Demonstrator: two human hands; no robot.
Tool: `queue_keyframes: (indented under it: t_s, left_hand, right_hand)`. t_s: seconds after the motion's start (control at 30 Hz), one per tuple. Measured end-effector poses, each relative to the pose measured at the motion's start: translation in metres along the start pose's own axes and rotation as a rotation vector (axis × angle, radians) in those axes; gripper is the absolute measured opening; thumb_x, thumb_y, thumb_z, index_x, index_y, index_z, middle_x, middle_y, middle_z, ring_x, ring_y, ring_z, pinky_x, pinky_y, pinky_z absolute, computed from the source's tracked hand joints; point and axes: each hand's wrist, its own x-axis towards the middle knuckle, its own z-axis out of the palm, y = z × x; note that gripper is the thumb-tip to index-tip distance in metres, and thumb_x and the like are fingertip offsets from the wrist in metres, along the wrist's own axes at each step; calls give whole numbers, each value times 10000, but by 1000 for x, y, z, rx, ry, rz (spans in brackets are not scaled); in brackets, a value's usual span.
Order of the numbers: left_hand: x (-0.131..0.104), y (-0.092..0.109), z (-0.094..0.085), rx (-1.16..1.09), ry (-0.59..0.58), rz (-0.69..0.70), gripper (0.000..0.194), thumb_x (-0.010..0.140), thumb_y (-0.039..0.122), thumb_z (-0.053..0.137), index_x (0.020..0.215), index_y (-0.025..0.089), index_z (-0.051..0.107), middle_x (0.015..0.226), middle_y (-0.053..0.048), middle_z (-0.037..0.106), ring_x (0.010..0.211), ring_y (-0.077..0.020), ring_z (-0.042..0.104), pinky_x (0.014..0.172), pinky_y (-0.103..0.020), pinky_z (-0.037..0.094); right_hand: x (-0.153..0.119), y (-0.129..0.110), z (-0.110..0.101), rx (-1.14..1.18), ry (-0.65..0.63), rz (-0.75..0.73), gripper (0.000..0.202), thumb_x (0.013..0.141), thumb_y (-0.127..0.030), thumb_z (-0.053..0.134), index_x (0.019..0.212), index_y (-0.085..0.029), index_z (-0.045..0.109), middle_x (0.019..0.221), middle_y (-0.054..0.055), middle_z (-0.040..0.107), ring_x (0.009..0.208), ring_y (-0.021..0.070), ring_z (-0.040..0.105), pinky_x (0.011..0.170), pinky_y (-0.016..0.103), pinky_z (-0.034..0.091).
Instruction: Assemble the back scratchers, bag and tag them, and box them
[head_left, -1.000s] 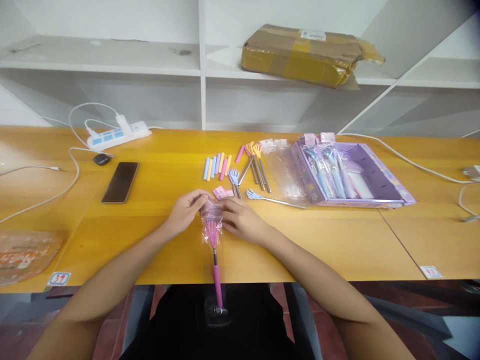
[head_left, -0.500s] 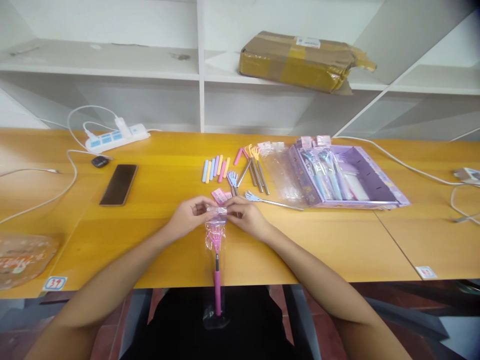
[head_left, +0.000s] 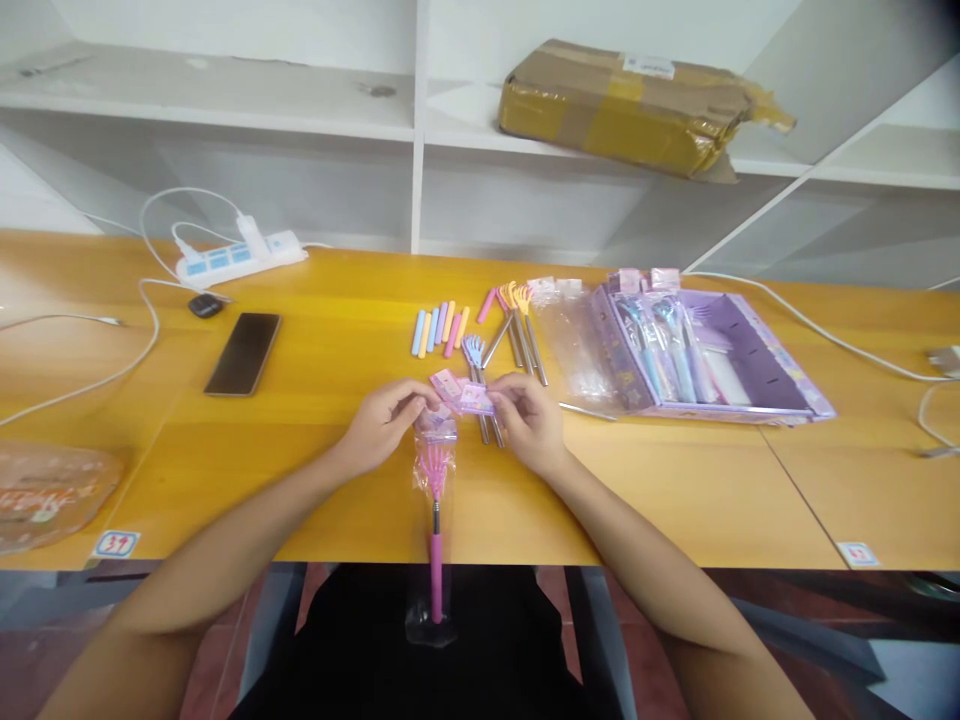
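Observation:
My left hand [head_left: 390,422] pinches the top of a clear plastic bag [head_left: 444,540], which hangs over the table's front edge. Inside the bag lies a pink hand-shaped scratcher [head_left: 436,570] with a pink handle. My right hand [head_left: 529,422] holds a small pink and purple card [head_left: 475,398] between thumb and fingers. Another pink card [head_left: 446,386] lies between my hands. Just beyond is a blue scratcher head [head_left: 473,349] on a metal rod. Orange and yellow scratcher heads [head_left: 517,297] and several coloured handle tubes [head_left: 441,330] lie farther back.
A purple box [head_left: 772,360] at the right holds bagged scratchers, with clear bags [head_left: 581,345] beside it. At the left are a phone [head_left: 243,354], a power strip [head_left: 240,258] and cables. A taped carton [head_left: 622,108] sits on the shelf.
My right hand has moved right, away from the bag's top, and a card now shows in its fingers. My left hand stays at the bag. The view has shifted slightly.

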Motion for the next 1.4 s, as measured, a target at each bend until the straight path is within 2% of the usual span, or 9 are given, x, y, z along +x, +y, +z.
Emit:
queue_keyframes:
  t_s: [0.13, 0.2, 0.33, 0.53, 0.7, 0.8, 1.0, 1.27, 1.4]
  left_hand:
    - [1, 1, 1, -123, -70, -11, 267, 1048, 375, 634, 1210, 181, 720, 1196, -103, 743, 1101, -218, 704, 988, -358, 546]
    - [2, 0, 2, -209, -98, -28, 301, 1026, 367, 674, 1257, 178, 714, 1248, -119, 738, 1147, -233, 702, 1027, -379, 542]
    - [2, -4, 4, -367, -125, -68, 346, 994, 344, 721, 1301, 186, 711, 1304, -132, 740, 1199, -268, 709, 1085, -444, 539]
    - [0, -4, 7, -502, -142, -105, 341, 1004, 323, 706, 1320, 194, 728, 1360, -157, 738, 1272, -319, 703, 1154, -522, 504]
    - [0, -2, 7, -460, -98, -103, 428, 984, 325, 731, 1398, 221, 703, 1391, -141, 727, 1253, -304, 708, 1132, -500, 527]
    - [-1, -3, 6, -432, -111, -112, 453, 988, 333, 724, 1427, 224, 688, 1397, -137, 725, 1229, -292, 719, 1128, -492, 529]
    - [-2, -13, 7, -498, -87, -103, 432, 985, 348, 729, 1394, 211, 709, 1290, -142, 774, 1218, -305, 727, 1131, -527, 524]
    - [0, -6, 8, -616, -101, -131, 407, 981, 319, 731, 1371, 201, 732, 1426, -167, 714, 1333, -350, 672, 1182, -598, 484]
    - [1, 0, 7, -667, -117, -120, 373, 991, 283, 710, 1353, 199, 748, 1378, -165, 739, 1295, -347, 699, 1147, -578, 523]
  right_hand:
    - [0, -9, 6, 84, -39, -39, 149, 1071, -337, 616, 1123, -255, 730, 920, 36, 715, 641, 154, 687, 601, 326, 589]
    - [2, -12, 7, -3, -42, -122, 134, 1056, -278, 637, 1109, -262, 759, 1010, 61, 746, 797, 191, 736, 724, 375, 621]
    - [8, -16, 3, -209, -51, -281, 190, 1027, -181, 667, 1132, -288, 785, 1000, 49, 805, 972, 235, 728, 881, 438, 588]
    - [9, -13, 2, -253, -56, -320, 224, 1036, -168, 643, 1170, -293, 771, 1038, 49, 813, 976, 237, 734, 861, 435, 587]
    - [3, -13, 2, -199, 46, -407, 262, 1006, -104, 650, 1163, -287, 751, 1022, 56, 796, 907, 227, 736, 794, 416, 581]
    - [1, -16, 2, -207, 19, -473, 314, 992, -72, 650, 1198, -291, 739, 1036, 56, 802, 886, 224, 740, 774, 409, 578]
    - [5, -17, 5, -295, -86, -444, 300, 1008, -83, 654, 1226, -275, 729, 1080, 66, 805, 924, 217, 728, 809, 400, 578]
    - [6, -12, 6, -286, -107, -398, 271, 1026, -107, 627, 1232, -264, 707, 1119, 92, 736, 1062, 232, 718, 888, 397, 599]
    - [5, -12, 7, -280, -84, -355, 252, 1030, -141, 638, 1252, -259, 652, 1105, 87, 714, 942, 209, 716, 803, 368, 608]
